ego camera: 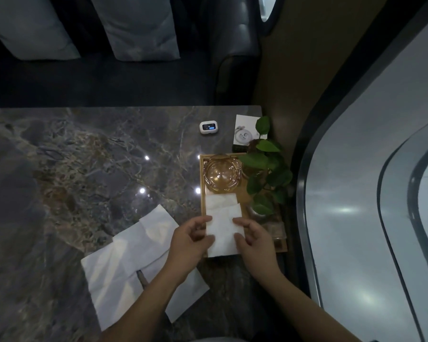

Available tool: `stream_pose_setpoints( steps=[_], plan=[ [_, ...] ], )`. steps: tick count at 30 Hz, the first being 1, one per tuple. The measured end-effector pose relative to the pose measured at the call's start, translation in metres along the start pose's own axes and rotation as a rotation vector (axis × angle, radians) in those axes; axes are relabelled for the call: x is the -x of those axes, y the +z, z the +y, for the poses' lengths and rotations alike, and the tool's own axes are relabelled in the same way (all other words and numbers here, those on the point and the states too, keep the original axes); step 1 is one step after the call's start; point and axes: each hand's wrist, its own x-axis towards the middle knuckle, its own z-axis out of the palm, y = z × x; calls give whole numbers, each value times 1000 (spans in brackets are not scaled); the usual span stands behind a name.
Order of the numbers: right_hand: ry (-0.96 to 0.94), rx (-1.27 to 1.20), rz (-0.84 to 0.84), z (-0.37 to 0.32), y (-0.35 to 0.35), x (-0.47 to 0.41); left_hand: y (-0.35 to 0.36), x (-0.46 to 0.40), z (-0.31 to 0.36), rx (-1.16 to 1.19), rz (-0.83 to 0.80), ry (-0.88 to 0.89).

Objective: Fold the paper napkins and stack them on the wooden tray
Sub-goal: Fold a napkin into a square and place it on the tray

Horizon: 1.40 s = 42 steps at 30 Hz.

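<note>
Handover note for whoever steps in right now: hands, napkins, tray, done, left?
Left hand and right hand: both on the edges of a folded napkin, over the wooden tray.
Done: one folded napkin lies on the tray, part under the held one, by the glass ashtray.
Left: seat this one, then fold the unfolded napkins on the marble table.

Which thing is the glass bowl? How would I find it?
Find the wooden tray at the marble table's right edge. The amber glass bowl sits at its far end, beyond the white folded napkins, beside the leafy plant. It alone is round and see-through.
</note>
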Motion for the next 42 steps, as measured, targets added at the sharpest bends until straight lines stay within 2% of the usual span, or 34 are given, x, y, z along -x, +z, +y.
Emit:
stream_pose_setpoints(
  steps=[3,5,9,18,28,34,37,42],
  plan=[
    [-8,77,-5,4,2,-6,4,-10,-2,-18,72,16],
    [-18,155,-11,5,4,-12,6,-16,-1,-112,93,62],
    [-35,315,-18,4,9,-22,11,-28,-2,-315,90,176],
    [-19,470,-38,10,18,-35,14,-37,-8,-553,38,306],
    [-176,824,-149,15,16,-24,5,-5,-21,-815,33,471],
    [-269,899,-149,16,12,-10,-16,27,-37,-814,66,456],
    [-313,924,-162,17,13,2,-26,44,-54,-823,140,384],
    [-373,957,-206,21,20,26,-39,69,-76,-847,152,341]
  ],
)
